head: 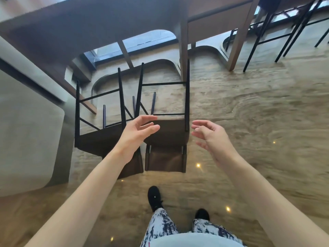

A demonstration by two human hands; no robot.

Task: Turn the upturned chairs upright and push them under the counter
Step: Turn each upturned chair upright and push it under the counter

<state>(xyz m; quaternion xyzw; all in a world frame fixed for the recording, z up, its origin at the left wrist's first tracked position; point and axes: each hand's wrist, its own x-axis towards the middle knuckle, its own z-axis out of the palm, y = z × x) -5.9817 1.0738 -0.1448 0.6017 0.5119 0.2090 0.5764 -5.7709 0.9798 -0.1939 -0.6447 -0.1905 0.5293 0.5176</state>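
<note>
Plainly, two upturned chairs stood side by side on the glossy floor (249, 122) in front of the worktop (89, 20), seats down and thin black legs pointing up. The right chair (167, 134) lay between both outstretched hands; the left chair (96, 139) sat just beside it, partly behind the left forearm. The left hand (137, 134) hovered over the right chair's seat edge with its grip spread and empty, and the right hand (211, 138) hung beside the same seat, fingers loosely curled and open, touching nothing. Each chair looked stiff and moderately heavy, a dark padded seat on a rigid metal frame, so it would likely swing awkwardly when flipped. The seat's two sides, or a leg near its crossbar, seemed the soundest places to hold. Motion blur made it hard to tell whether the two chairs' legs were tangled
</note>
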